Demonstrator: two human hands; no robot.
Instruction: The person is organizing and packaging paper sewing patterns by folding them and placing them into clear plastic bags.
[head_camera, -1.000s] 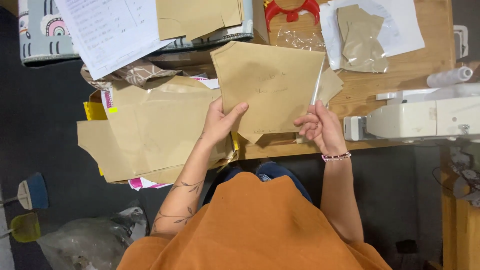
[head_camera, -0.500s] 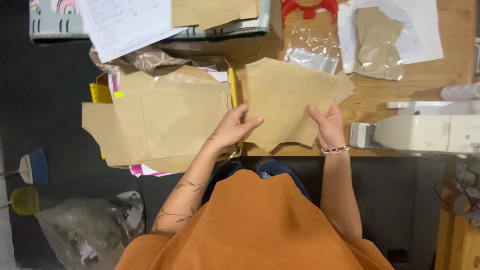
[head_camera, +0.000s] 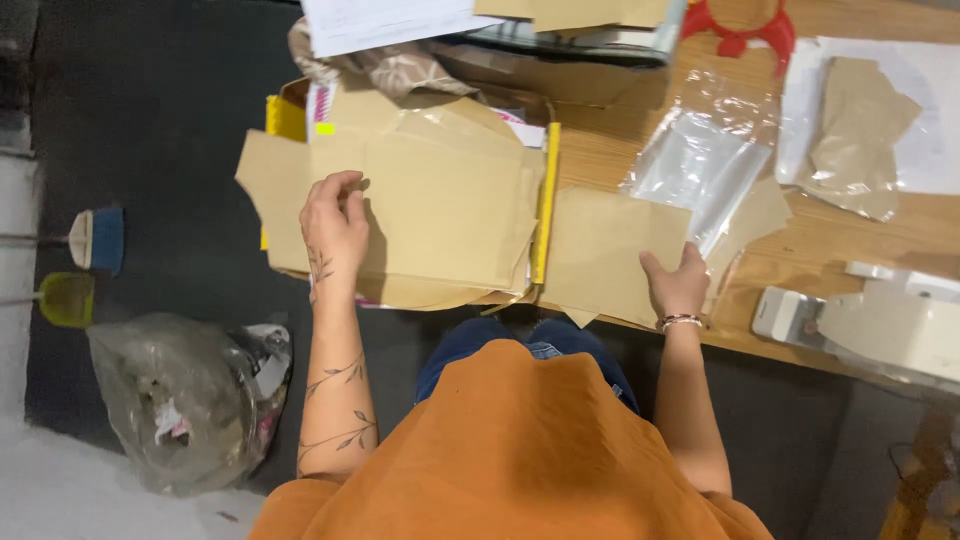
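Head view: looking down on a seated person in an orange top, both hands out over brown paper pieces.
Left hand: left hand (head_camera: 335, 228) lies flat, fingers spread, on the stack of brown paper pieces (head_camera: 440, 215); it presses, it does not clamp.
Right hand: right hand (head_camera: 678, 285) rests open on the near edge of the single brown paper piece (head_camera: 612, 250), fingers flat on it, thumb apart.
Hands together or apart: well apart, one on each paper.
Single piece: on the tabletop (head_camera: 800, 270), just right of the yellow ruler (head_camera: 544, 205), partly hanging over the near edge.
Stack: left of the ruler, jutting past the table's end over the dark floor.
Step in hand: by my reading, sorting cut pieces, the single one being laid apart while the stack is steadied.
Next move calls for: probably squaring the single piece so it does not slide off.
Farther: clear plastic bag (head_camera: 700, 165), then white paper sheets (head_camera: 395, 18).
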